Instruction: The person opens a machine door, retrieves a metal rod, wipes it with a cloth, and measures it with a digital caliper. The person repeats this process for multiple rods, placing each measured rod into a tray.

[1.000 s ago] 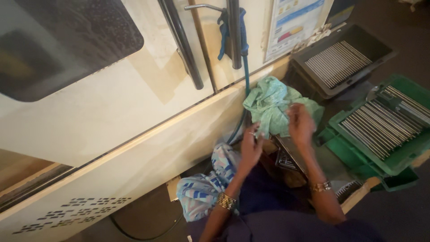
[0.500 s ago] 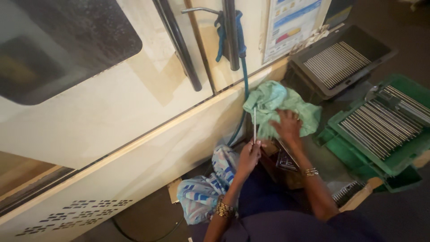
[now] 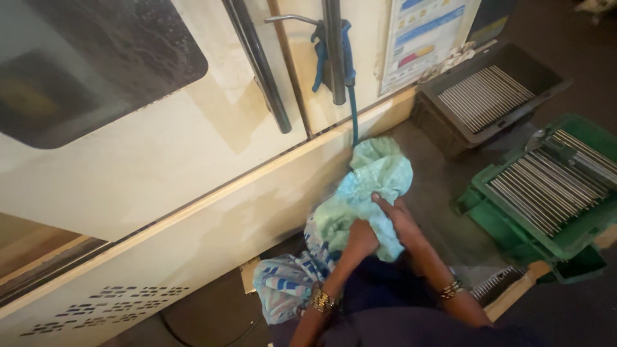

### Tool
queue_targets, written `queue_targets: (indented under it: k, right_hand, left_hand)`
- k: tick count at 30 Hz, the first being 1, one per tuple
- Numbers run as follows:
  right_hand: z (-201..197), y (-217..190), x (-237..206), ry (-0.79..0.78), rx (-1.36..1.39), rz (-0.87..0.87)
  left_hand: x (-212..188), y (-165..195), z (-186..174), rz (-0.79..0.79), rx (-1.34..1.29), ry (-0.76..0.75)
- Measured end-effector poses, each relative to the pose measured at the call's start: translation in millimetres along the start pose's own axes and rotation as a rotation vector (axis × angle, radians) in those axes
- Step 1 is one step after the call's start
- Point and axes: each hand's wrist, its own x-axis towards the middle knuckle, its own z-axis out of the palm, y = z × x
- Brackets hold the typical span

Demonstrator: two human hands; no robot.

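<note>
both hands work a pale green cloth [image 3: 376, 183] that lies bunched on the floor against the base of the cream machine cabinet [image 3: 148, 173]. left hand [image 3: 361, 236] is curled into a fist on the cloth's lower fold, gripping it. right hand [image 3: 393, 215] lies flatter on top, fingers stretched along the cloth and pressing it; can't tell if anything is wrapped inside. step in hand looks like rubbing or wiping with the cloth. next move likely calls for a firm grip and short strokes, as a judgement only. a blue patterned cloth [image 3: 286, 289] lies just beside the left wrist. a black tray of metal rods [image 3: 488, 96] sits near the cabinet, a green tray of metal rods [image 3: 546, 186] near the right arm. a blue hose [image 3: 350, 83] hangs down to the cloth and crowds the spot.
</note>
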Motion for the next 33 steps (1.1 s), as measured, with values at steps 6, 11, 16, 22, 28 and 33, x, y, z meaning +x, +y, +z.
queue_targets:
  k: [6, 11, 16, 22, 28, 33]
  right_hand:
    - [7.3, 16.0, 18.1, 0.039, 0.055, -0.234]
    - [-24.8, 1.8, 25.5, 0.13, 0.02, -0.235]
    - [-66.3, -57.9, 53.8, 0.228, 0.058, -0.302]
    - [-53.7, -44.2, 46.2, 0.132, -0.063, -0.221]
    - [-43.8, -31.8, 47.9, 0.143, -0.121, -0.231]
    - [-45.9, -26.3, 44.6, 0.155, -0.134, -0.27]
  left_hand:
    - [-4.4, 13.5, -11.6, -0.104, 0.212, -0.019]
    - [-8.4, 36.3, -15.3, -0.044, 0.081, -0.098]
    - [-6.9, 72.7, -56.4, -0.127, -0.398, -0.196]
    - [30.2, 131.2, -95.4, 0.0, -0.215, 0.034]
    - [47.9, 158.8, -97.5, -0.061, 0.032, 0.126]
    - [42.4, 150.5, -95.3, -0.095, 0.088, 0.185]
